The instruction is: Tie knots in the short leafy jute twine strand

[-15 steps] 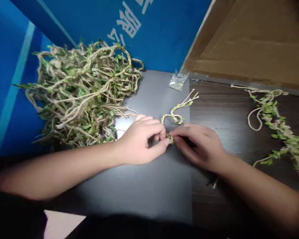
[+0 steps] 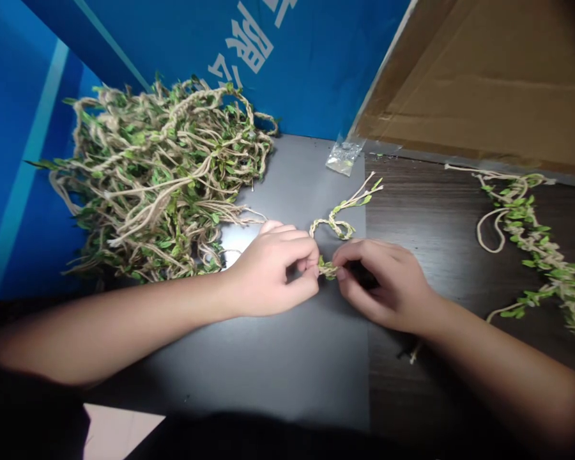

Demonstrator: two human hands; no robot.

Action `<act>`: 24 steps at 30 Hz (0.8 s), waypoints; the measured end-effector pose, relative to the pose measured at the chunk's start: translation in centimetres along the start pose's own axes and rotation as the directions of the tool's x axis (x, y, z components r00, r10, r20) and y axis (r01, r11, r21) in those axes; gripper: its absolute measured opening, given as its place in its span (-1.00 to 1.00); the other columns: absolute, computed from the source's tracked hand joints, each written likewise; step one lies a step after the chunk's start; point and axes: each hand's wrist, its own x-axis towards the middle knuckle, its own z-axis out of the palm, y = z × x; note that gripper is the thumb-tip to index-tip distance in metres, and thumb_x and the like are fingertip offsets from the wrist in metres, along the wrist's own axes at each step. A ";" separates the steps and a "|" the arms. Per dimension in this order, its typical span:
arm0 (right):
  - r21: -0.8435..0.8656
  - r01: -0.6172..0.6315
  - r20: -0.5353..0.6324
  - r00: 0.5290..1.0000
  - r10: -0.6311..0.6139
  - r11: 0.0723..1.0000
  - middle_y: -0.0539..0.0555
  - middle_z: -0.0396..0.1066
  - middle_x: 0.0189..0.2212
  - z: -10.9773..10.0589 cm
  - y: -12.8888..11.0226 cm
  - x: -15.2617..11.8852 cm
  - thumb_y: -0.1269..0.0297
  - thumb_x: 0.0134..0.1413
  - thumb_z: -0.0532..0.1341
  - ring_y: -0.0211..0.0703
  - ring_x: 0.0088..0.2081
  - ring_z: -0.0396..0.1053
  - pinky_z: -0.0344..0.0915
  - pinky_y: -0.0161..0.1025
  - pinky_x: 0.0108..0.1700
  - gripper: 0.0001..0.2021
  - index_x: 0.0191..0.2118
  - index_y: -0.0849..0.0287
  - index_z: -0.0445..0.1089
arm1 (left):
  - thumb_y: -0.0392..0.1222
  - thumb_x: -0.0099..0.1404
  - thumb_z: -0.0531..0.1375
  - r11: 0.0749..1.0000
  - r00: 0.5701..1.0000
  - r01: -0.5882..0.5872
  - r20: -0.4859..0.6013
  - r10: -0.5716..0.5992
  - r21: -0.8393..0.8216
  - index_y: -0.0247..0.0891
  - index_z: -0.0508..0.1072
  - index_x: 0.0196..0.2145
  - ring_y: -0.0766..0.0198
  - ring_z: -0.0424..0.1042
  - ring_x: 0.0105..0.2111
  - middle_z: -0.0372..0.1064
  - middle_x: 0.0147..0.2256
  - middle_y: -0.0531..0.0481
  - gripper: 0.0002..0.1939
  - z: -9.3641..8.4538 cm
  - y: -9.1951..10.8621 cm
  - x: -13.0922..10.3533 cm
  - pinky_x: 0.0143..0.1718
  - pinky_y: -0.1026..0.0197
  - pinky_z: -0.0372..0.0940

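Between my two hands a short stretch of braided twine with green leaves (image 2: 327, 269) shows, pinched at both sides. My left hand (image 2: 280, 268) has thumb and fingertips closed on its left end. On the right end, thumb and index finger of my right hand (image 2: 386, 281) grip the braid. Beyond the hands a curled length of leafy braid (image 2: 338, 223) lies on the grey mat, its loose twine ends pointing to the back right. Whether it joins the held part is hidden by my fingers.
A big heap of leafy braided twine (image 2: 167, 179) stands at the left. Another leafy braid (image 2: 539, 243) lies on the dark wooden table (image 2: 426, 204) at right. A small clear plastic bag (image 2: 344, 158) lies by the cardboard box (image 2: 479, 83). Blue panels (image 2: 316, 64) close off the back.
My right hand has shifted slightly to the right along the braid, so more of the leafy stretch shows between my hands. My left hand stays nearly in place.
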 end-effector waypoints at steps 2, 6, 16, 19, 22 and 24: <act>0.012 -0.007 0.020 1.000 0.006 1.000 0.00 0.47 -0.34 0.0 0.0 -0.1 0.48 0.13 0.21 -0.24 -0.34 0.39 0.32 -0.24 -0.23 -0.83 -0.19 0.11 0.29 | -0.33 0.23 0.18 1.000 1.000 -0.004 -0.003 0.004 -0.003 -0.27 0.39 -0.43 0.36 0.29 -0.39 0.31 -0.48 0.15 -0.92 0.0 0.0 -0.1 -0.15 0.15 0.09; 0.024 -0.009 0.034 0.999 0.008 1.000 0.00 0.47 -0.34 -0.1 0.0 -0.1 0.47 0.12 0.22 -0.23 -0.34 0.38 0.31 -0.22 -0.23 -0.83 -0.21 0.10 0.27 | -0.34 0.22 0.18 1.000 1.000 -0.009 0.001 0.009 -0.008 -0.27 0.39 -0.44 0.35 0.30 -0.38 0.30 -0.48 0.15 -0.93 -0.1 0.0 -0.2 -0.15 0.15 0.09; 0.037 -0.020 0.042 0.999 0.018 0.999 0.00 0.46 -0.35 -0.1 0.0 0.0 0.47 0.14 0.21 -0.24 -0.35 0.37 0.31 -0.23 -0.24 -0.85 -0.20 0.11 0.28 | -0.34 0.22 0.19 1.000 1.000 -0.012 0.006 0.012 -0.015 -0.28 0.38 -0.44 0.36 0.28 -0.39 0.29 -0.48 0.14 -0.92 0.0 0.0 0.1 -0.16 0.15 0.09; 0.023 -0.015 0.029 0.999 0.014 1.000 -0.01 0.46 -0.36 0.0 0.0 0.0 0.47 0.15 0.20 -0.25 -0.36 0.37 0.30 -0.24 -0.24 -0.85 -0.20 0.11 0.28 | -0.34 0.22 0.18 1.000 1.000 -0.015 0.007 0.015 -0.020 -0.28 0.38 -0.44 0.36 0.27 -0.39 0.29 -0.48 0.15 -0.92 -0.1 0.1 0.0 -0.17 0.15 0.10; -0.001 -0.008 0.014 1.000 0.008 1.000 -0.02 0.45 -0.38 0.1 0.1 0.0 0.46 0.18 0.21 -0.26 -0.37 0.37 0.30 -0.26 -0.26 -0.86 -0.18 0.11 0.29 | -0.34 0.23 0.18 1.000 1.000 -0.013 0.006 0.013 -0.022 -0.28 0.37 -0.44 0.37 0.27 -0.40 0.28 -0.49 0.15 -0.91 -0.1 0.1 0.0 -0.17 0.15 0.10; -0.012 -0.003 0.005 1.000 0.003 1.000 -0.02 0.45 -0.38 0.1 0.1 0.0 0.46 0.19 0.20 -0.27 -0.38 0.37 0.30 -0.26 -0.27 -0.86 -0.17 0.11 0.29 | -0.34 0.23 0.18 1.000 1.000 -0.012 0.005 0.012 -0.022 -0.28 0.37 -0.44 0.37 0.27 -0.40 0.28 -0.49 0.15 -0.91 -0.1 0.0 0.0 -0.17 0.15 0.10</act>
